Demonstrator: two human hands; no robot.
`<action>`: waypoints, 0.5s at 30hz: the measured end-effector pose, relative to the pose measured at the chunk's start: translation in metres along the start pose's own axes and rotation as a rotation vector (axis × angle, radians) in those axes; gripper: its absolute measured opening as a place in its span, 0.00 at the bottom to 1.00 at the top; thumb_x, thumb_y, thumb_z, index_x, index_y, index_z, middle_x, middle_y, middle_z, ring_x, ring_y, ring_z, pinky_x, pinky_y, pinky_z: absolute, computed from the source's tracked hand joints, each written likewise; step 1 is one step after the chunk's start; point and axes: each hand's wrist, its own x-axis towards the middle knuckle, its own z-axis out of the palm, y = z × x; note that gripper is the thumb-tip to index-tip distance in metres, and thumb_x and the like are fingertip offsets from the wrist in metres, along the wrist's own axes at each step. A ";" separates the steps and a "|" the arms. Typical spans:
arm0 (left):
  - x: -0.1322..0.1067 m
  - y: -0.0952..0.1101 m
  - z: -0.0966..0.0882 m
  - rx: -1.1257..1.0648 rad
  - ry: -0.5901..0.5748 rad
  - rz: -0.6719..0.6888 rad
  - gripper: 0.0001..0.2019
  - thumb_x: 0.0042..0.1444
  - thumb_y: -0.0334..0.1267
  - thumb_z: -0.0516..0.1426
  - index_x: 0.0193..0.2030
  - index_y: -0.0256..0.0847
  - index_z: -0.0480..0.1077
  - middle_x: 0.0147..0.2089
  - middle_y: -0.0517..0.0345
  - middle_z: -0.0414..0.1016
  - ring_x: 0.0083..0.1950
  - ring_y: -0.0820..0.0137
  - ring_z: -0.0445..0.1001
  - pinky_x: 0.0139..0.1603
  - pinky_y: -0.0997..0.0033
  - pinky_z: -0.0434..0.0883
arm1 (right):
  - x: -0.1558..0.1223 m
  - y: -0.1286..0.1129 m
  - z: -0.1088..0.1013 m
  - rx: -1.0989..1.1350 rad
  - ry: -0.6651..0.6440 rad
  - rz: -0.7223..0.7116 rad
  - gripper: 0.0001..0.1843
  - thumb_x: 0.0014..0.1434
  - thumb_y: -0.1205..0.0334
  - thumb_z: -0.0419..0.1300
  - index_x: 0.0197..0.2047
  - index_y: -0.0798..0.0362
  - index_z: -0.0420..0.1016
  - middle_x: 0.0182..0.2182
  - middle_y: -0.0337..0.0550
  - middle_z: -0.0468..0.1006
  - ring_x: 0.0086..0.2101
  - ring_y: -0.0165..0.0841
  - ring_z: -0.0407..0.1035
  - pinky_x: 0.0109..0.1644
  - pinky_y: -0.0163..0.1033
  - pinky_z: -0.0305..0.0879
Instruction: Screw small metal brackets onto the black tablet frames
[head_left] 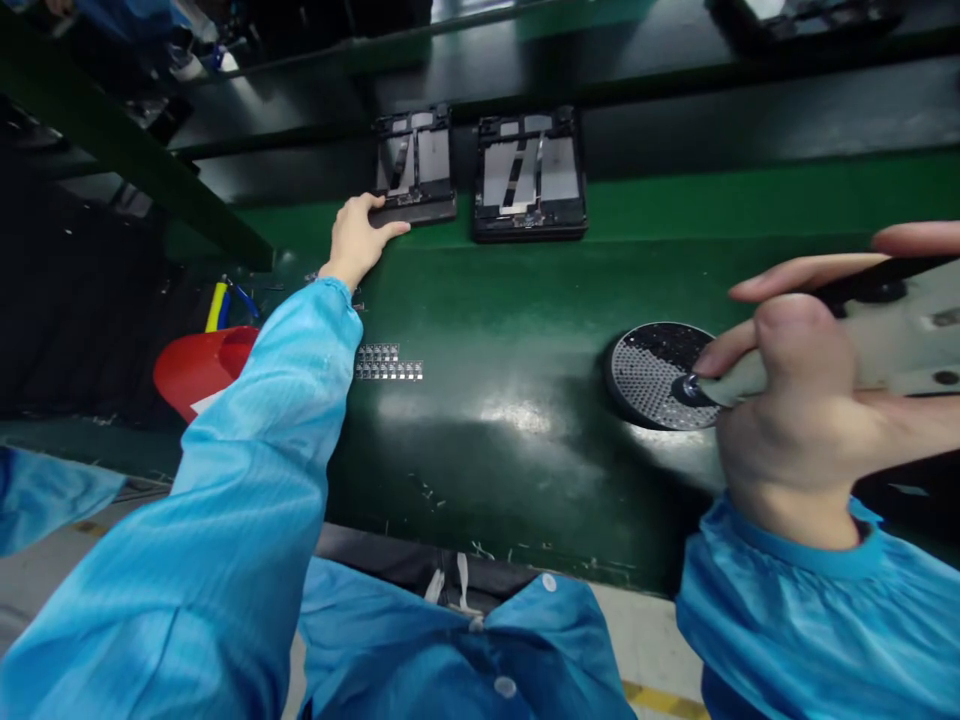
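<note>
My left hand (pixel 358 243) reaches to the far side of the bench and grips the near left corner of a stack of opened tablet-like devices (pixel 416 208), thumb along its front edge. Beside it lies a second stack of such devices (pixel 531 190), with pale battery areas and dark ribbon cables showing. My right hand (pixel 802 390) is wrapped around a pale electric screwdriver (pixel 900 335). The screwdriver's tip is over a round dotted screw tray (pixel 652 375), dark screws scattered on its far part; whether a screw sits on the tip I cannot tell.
Rows of small metallic parts (pixel 390 362) lie on the green bench (pixel 480 320) near my left sleeve. A red scoop-like container (pixel 199 370) and yellow-handled tool (pixel 216 307) are at left. A raised shelf (pixel 675 110) runs along the back; a green post (pixel 150 150) slants at left.
</note>
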 end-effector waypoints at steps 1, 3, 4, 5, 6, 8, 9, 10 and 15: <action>-0.002 0.004 0.002 -0.022 0.013 -0.026 0.35 0.45 0.54 0.76 0.56 0.42 0.73 0.58 0.69 0.81 0.64 0.73 0.64 0.75 0.67 0.54 | 0.000 0.000 0.000 -0.009 0.000 0.009 0.15 0.64 0.61 0.72 0.54 0.45 0.82 0.52 0.36 0.76 0.40 0.25 0.81 0.25 0.28 0.69; -0.003 0.012 0.005 -0.082 0.054 -0.027 0.34 0.47 0.52 0.77 0.55 0.40 0.71 0.56 0.72 0.79 0.61 0.77 0.63 0.74 0.71 0.53 | -0.001 -0.002 0.000 -0.026 0.008 0.028 0.15 0.65 0.61 0.71 0.55 0.43 0.83 0.52 0.36 0.76 0.41 0.24 0.80 0.27 0.27 0.71; -0.001 0.016 0.006 -0.116 0.087 -0.016 0.34 0.49 0.50 0.78 0.56 0.39 0.70 0.56 0.74 0.78 0.60 0.80 0.62 0.74 0.73 0.53 | -0.001 -0.002 0.001 -0.031 0.013 0.039 0.15 0.65 0.61 0.71 0.55 0.43 0.83 0.52 0.36 0.76 0.41 0.24 0.80 0.27 0.26 0.71; 0.003 0.020 0.007 -0.168 0.129 -0.023 0.34 0.52 0.49 0.79 0.56 0.39 0.69 0.55 0.75 0.77 0.59 0.82 0.61 0.72 0.75 0.54 | -0.001 -0.002 0.002 -0.026 0.014 0.043 0.15 0.65 0.61 0.71 0.55 0.42 0.84 0.51 0.37 0.76 0.41 0.23 0.80 0.27 0.26 0.72; 0.007 0.025 0.007 -0.251 0.159 -0.066 0.33 0.54 0.48 0.79 0.56 0.40 0.67 0.54 0.77 0.76 0.58 0.84 0.60 0.70 0.76 0.56 | -0.001 -0.001 0.002 -0.009 0.012 0.040 0.15 0.65 0.61 0.71 0.54 0.42 0.84 0.50 0.37 0.76 0.41 0.24 0.80 0.27 0.25 0.72; 0.018 0.035 0.006 -0.471 0.154 -0.236 0.30 0.61 0.55 0.77 0.51 0.43 0.64 0.49 0.79 0.75 0.55 0.84 0.58 0.63 0.76 0.60 | 0.000 0.003 0.003 0.039 0.009 0.009 0.15 0.63 0.62 0.72 0.53 0.41 0.84 0.50 0.37 0.76 0.39 0.25 0.81 0.25 0.24 0.70; 0.024 0.041 0.005 -0.581 0.124 -0.332 0.29 0.64 0.61 0.72 0.47 0.44 0.62 0.45 0.78 0.74 0.54 0.83 0.56 0.59 0.76 0.61 | 0.000 0.007 0.003 0.055 0.007 0.003 0.16 0.62 0.63 0.73 0.53 0.42 0.85 0.48 0.38 0.76 0.38 0.25 0.80 0.24 0.24 0.69; 0.028 0.047 0.004 -0.664 0.089 -0.419 0.29 0.67 0.68 0.66 0.45 0.45 0.61 0.42 0.77 0.73 0.53 0.82 0.54 0.56 0.76 0.62 | 0.001 0.012 0.002 0.066 0.006 0.000 0.16 0.61 0.63 0.73 0.53 0.42 0.85 0.44 0.39 0.77 0.36 0.26 0.80 0.22 0.24 0.68; 0.033 0.080 0.001 -0.707 0.079 -0.599 0.20 0.80 0.56 0.56 0.44 0.42 0.59 0.36 0.73 0.64 0.46 0.79 0.53 0.48 0.78 0.62 | 0.007 0.032 -0.005 0.056 -0.015 0.019 0.22 0.56 0.55 0.77 0.51 0.51 0.80 0.33 0.39 0.75 0.29 0.26 0.74 0.18 0.25 0.61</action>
